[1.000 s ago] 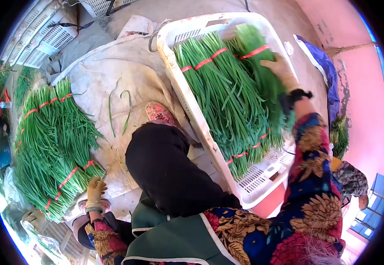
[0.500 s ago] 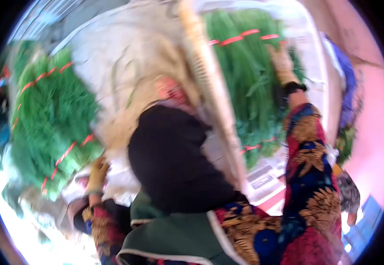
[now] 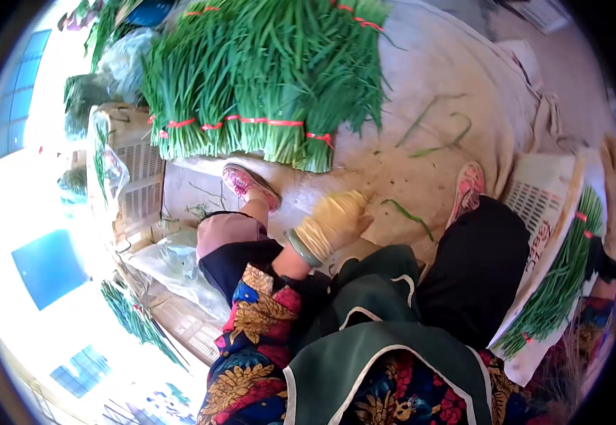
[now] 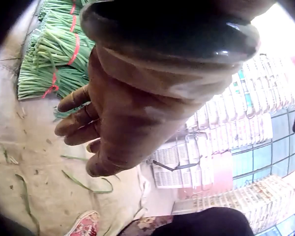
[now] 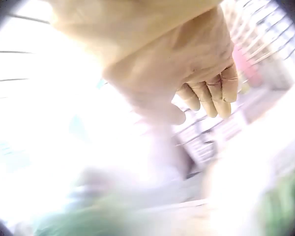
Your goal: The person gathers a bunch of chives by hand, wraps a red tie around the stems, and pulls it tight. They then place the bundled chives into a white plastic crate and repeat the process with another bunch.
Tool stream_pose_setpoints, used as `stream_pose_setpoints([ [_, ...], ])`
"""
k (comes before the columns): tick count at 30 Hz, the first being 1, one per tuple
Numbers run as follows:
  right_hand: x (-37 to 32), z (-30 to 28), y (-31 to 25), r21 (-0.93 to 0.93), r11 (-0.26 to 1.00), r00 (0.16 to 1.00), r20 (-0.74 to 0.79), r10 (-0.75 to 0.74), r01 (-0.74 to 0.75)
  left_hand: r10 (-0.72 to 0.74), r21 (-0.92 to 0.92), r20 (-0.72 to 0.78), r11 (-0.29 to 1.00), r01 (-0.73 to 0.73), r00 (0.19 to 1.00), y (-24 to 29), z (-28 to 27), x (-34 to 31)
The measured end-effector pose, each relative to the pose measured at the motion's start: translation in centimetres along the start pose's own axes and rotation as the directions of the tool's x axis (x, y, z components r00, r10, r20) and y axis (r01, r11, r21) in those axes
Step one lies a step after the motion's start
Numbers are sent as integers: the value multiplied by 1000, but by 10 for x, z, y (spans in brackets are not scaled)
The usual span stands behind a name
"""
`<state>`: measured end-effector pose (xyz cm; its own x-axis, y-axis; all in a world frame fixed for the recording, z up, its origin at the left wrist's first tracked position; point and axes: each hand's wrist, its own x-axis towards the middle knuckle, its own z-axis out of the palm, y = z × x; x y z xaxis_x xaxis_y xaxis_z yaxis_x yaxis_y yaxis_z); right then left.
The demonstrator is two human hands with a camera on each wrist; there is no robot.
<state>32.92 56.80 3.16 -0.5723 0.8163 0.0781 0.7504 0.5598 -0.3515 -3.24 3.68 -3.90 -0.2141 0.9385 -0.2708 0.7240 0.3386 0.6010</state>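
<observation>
Long green bundles of garlic chives [image 3: 265,71], bound with red bands, lie side by side on a pale cloth [image 3: 449,64] in the head view. Below their cut ends hovers my gloved left hand [image 3: 333,223], in front of the lap. Its fingers hang loosely with nothing between them in the left wrist view, where the chive bundles [image 4: 54,59] show beyond. At the far right edge of the head view is my gloved right hand [image 3: 611,177], above the white crate [image 3: 545,191] with more chives [image 3: 566,283] in it. Its relaxed fingers [image 5: 216,96] are empty in the right wrist view.
Pink patterned shoes [image 3: 251,188] stand on the cloth near the bundles. Loose leaves [image 3: 407,216] are scattered there. Crates [image 3: 138,177] and clear plastic bags [image 3: 180,269] stand at the left. Stacked white crates [image 4: 236,108] show in the left wrist view.
The head view has swung left, bringing the bundles on the cloth to the middle. My right hand has let go of the chive bundle in the crate. The left hand has moved in front of the lap.
</observation>
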Motion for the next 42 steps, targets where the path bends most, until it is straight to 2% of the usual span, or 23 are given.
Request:
stream_pose_setpoints([
  [2, 33, 48, -156, 227, 940, 944, 151, -293, 255, 22, 61, -2, 998, -22, 1000, 0, -15, -9],
  [3, 36, 75, -231, 304, 877, 860, 241, -450, 373, 25, -49, -68, 998, -28, 997, -7, -14, -14],
  [4, 42, 104, -296, 358, 779, 734, 286, -616, 515, -13, -18, -69, 1000, 12, 998, -7, -25, -18],
  [5, 61, 144, -329, 158, 714, 648, 320, -691, 682, -46, 11, -69, 999, 47, 997, -4, -41, -23],
  [6, 77, 156, -367, 72, 392, 378, 153, -913, 917, -80, 36, -64, 996, 83, 995, -2, -56, -30],
  [8, 101, 205, -444, 218, 386, 376, 87, -923, 897, -146, 43, -100, 988, 151, 984, -11, -73, -42],
  [9, 116, 249, -475, 435, 680, 656, 232, -718, 590, -182, 43, -114, 981, 188, 977, -16, -81, -48],
  [11, 168, 330, -519, 346, 881, 864, 273, -423, 323, -245, -8, -103, 969, 246, 964, -25, -97, -61],
  [13, 196, 354, -552, 285, 951, 950, 242, -196, 124, -305, -46, -99, 952, 301, 947, -35, -106, -72],
  [15, 217, 380, -580, 262, 963, 976, 218, 9, -67, -314, -74, -153, 949, 306, 937, -44, -109, -81],
  [17, 233, 401, -599, 410, 900, 954, 299, 23, -150, -345, -74, -123, 938, 338, 931, -51, -114, -86],
  [18, 242, 414, -610, 543, 810, 919, 395, -15, -221, -353, -87, -125, 935, 344, 927, -53, -117, -85],
  [19, 248, 426, -620, 666, 665, 854, 514, -84, -336, -363, -96, -127, 931, 353, 923, -56, -118, -84],
  [21, 257, 439, -627, 722, 414, 702, 673, -233, -554, -377, -129, -103, 923, 363, 920, -59, -117, -82],
  [23, 241, 427, -627, 633, 320, 542, 771, -334, -705, -406, -154, -77, 907, 392, 910, -61, -116, -78],
  [24, 246, 426, -618, 764, 411, 614, 645, -455, -498, -418, -163, -68, 901, 403, 906, -62, -114, -77],
  [29, 268, 429, -583, 904, 308, 677, 426, -601, -295, -405, -151, -77, 908, 390, 911, -54, -110, -67],
  [31, 246, 405, -566, 861, 314, 713, 508, -483, -401, -394, -137, -74, 914, 382, 916, -47, -109, -65],
  [33, 185, 344, -565, 838, 301, 767, 541, -346, -455, -372, -100, -77, 926, 364, 925, -43, -108, -66],
  [34, 182, 339, -556, 895, 215, 809, 445, -384, -390, -346, -93, -130, 937, 336, 929, -42, -106, -66],
  [37, 163, 299, -520, 940, 235, 837, 331, -436, -249, -295, -64, -259, 955, 289, 920, -32, -109, -69],
  [40, 120, 230, -512, 970, 232, 841, 185, -509, -73, -273, -139, -525, 962, 235, 806, -24, -112, -72],
  [42, 92, 191, -507, 988, 154, 789, 70, -610, 31, -160, -163, -734, 985, 58, 660, -27, -107, -67],
])
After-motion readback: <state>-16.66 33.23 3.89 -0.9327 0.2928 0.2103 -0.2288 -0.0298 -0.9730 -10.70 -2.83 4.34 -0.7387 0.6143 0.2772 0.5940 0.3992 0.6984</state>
